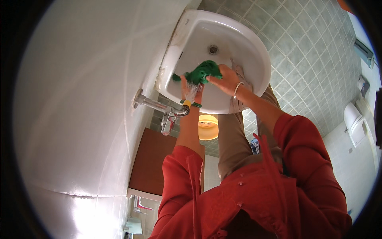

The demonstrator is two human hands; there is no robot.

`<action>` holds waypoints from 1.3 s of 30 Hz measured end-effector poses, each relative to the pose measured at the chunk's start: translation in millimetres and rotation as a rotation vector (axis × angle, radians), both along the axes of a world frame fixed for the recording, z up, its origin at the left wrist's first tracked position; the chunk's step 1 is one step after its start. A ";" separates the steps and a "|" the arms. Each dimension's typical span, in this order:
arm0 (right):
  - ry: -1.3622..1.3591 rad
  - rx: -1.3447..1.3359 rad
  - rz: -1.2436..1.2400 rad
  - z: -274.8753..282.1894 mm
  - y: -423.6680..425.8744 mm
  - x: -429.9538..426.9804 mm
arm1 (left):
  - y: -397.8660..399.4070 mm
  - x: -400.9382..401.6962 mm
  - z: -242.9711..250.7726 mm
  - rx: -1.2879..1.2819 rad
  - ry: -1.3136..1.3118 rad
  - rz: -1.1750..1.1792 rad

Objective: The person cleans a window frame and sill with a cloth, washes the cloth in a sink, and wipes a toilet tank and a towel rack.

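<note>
A wet green cloth [206, 71] is bunched between my two hands over a white washbasin [264, 56]. My left hand [192, 88] supports it from the tap side, its palm partly hidden by splashing water. A metal tap [158, 104] with a yellow nozzle pours onto that hand and the cloth's lower edge. My right hand [226, 80] grips the other end of the cloth, thumb and fingers on it. One loose green end hangs out to the left of my left hand. The basin's drain [213, 49] lies uncovered beyond the cloth.
A pale wet cloth [238, 104] drapes over the basin's near rim beside my right wrist. Below the basin sits a yellow plastic tub [208, 128]. A brown panel [152, 161] stands along the tiled wall [89, 104] on the left. A white toilet [355, 124] is far right.
</note>
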State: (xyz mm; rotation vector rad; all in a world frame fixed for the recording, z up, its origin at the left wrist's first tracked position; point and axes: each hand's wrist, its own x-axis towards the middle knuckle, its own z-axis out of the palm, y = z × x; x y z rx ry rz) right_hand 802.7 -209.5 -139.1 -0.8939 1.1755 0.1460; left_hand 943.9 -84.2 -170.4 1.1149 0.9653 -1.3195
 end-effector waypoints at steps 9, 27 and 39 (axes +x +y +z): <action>-0.121 -0.915 0.389 37.3 19.7 20.5 | -5.6 -2.6 -1.5 -0.138 0.118 -0.029; -0.366 0.188 -0.235 48.9 -40.2 6.7 | -10.2 11.1 18.1 -0.235 -0.029 -0.572; -0.833 0.723 -0.497 35.8 -35.1 16.5 | -43.5 -26.1 100.3 -0.428 0.415 -0.181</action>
